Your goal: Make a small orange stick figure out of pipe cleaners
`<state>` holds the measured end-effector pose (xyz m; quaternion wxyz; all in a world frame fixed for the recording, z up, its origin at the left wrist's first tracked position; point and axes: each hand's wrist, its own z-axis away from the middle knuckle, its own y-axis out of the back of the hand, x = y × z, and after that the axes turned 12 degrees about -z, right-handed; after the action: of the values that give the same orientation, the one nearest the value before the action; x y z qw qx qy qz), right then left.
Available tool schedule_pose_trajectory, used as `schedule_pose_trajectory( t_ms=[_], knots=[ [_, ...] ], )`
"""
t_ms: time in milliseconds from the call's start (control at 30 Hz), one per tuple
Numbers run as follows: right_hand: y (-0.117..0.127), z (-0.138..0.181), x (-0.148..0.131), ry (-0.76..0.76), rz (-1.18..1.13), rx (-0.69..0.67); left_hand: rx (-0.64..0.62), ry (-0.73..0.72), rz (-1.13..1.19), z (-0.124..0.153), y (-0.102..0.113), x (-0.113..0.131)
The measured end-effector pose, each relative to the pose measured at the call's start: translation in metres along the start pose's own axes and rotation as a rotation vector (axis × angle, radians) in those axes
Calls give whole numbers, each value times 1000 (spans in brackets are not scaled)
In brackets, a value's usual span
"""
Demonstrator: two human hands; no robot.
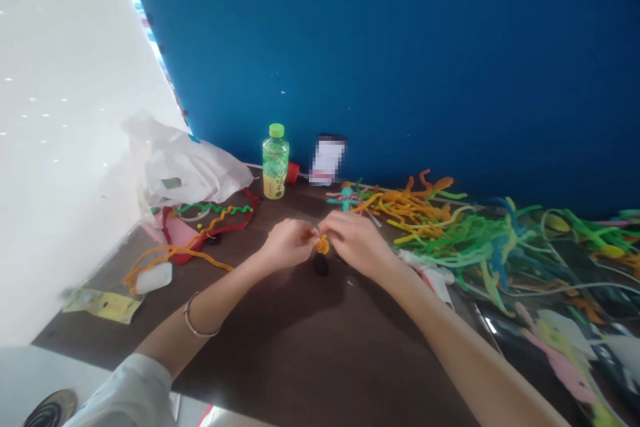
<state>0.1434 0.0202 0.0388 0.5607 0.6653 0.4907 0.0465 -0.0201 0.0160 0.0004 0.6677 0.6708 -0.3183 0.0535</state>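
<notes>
Over the middle of the dark table, my left hand (pixel 294 241) and my right hand (pixel 355 240) meet at the fingertips. Both are closed in a pinch on a small orange pipe cleaner piece (pixel 323 245), which looks curled or twisted. Part of it is hidden behind the fingers. Just beneath it is a small dark round thing (pixel 321 265); whether it is attached to the orange piece or lies on the table I cannot tell. A thin bracelet circles my left forearm.
A drink bottle (pixel 275 163) and a propped phone (pixel 327 161) stand at the back by the blue wall. Many orange and green pipe cleaners (pixel 450 233) are heaped at right. A white plastic bag (pixel 187 163), orange strands (pixel 175 255) and a yellow packet (pixel 103 305) lie at left.
</notes>
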Motion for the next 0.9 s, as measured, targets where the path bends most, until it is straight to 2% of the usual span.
schedule_pose_trajectory(
  t_ms=[200, 333, 467, 667, 767, 900],
  knots=[
    [-8, 10, 7, 67, -188, 126, 70, 100, 413, -6, -7, -2],
    [-9, 13, 8, 59, -332, 181, 125, 115, 577, -8, -8, -1],
    [-7, 16, 11, -32, -503, 290, 131, 149, 674, -8, -10, -1],
    [-9, 18, 17, -271, -809, 523, 91, 217, 784, -8, -11, 2],
    [-14, 18, 20, -351, -961, 574, 50, 204, 845, -8, -10, 3],
    [-21, 18, 22, -352, -1081, 587, -6, 227, 924, -8, -9, 5]
  ],
)
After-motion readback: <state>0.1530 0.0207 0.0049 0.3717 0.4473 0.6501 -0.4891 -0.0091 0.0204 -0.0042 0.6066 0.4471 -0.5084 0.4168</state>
